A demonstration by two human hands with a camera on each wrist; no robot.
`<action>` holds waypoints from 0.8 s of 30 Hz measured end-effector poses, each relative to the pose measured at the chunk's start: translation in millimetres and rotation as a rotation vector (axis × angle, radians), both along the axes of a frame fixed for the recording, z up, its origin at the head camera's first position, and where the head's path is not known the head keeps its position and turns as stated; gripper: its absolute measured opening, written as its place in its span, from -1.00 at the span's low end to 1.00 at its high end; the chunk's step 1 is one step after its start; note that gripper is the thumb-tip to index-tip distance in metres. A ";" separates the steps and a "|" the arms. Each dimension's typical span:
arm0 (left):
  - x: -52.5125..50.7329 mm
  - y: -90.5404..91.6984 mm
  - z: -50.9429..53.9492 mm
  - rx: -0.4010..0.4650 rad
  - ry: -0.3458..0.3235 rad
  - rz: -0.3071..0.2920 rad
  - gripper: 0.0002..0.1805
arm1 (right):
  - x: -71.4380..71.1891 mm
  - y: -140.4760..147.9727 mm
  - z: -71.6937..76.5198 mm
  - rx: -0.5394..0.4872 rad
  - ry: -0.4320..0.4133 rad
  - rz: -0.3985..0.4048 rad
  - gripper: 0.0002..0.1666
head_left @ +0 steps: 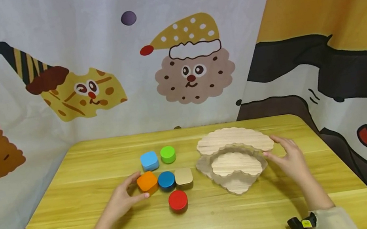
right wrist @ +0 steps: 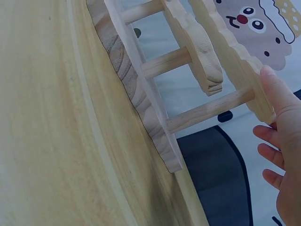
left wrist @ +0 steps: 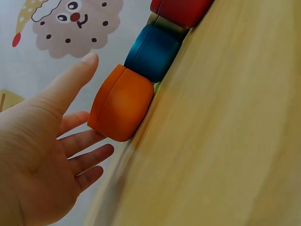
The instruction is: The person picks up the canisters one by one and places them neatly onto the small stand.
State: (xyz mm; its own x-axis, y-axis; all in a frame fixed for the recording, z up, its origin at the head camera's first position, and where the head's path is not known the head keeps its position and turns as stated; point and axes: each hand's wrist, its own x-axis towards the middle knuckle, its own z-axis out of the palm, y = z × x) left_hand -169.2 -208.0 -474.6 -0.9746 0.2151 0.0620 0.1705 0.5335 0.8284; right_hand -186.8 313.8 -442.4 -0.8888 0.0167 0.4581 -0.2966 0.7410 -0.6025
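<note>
My left hand (head_left: 121, 198) is beside an orange block (head_left: 148, 182), its fingers spread around the left side. In the left wrist view the thumb stands apart from the orange block (left wrist: 123, 104), while some fingertips reach its far side; contact is hard to tell. At the right, my right hand (head_left: 289, 156) pinches the right end of the top tier of a scalloped wooden stand (head_left: 234, 138) between thumb and fingers. The right wrist view shows the stand's tiers joined by round wooden posts (right wrist: 211, 110), its base on the table.
Next to the orange block are a dark blue round block (head_left: 167, 181), a beige block (head_left: 184, 177), a red round block (head_left: 178, 200), a light blue block (head_left: 149, 160) and a green round block (head_left: 167, 154). A printed curtain (head_left: 91, 33) hangs behind the wooden table (head_left: 222, 224).
</note>
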 end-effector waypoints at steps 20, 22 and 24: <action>-3.9 7.2 -8.3 0.067 -0.031 0.062 -0.24 | 0.0 -6.6 -3.7 -0.084 0.001 -0.050 -0.27; -4.2 7.3 -8.7 0.071 -0.027 0.063 -0.25 | 0.4 -7.4 -3.6 -0.094 -0.005 -0.053 -0.27; -4.4 7.5 -9.2 0.076 -0.022 0.063 -0.26 | 0.7 -8.3 -3.2 -0.105 -0.008 -0.056 -0.27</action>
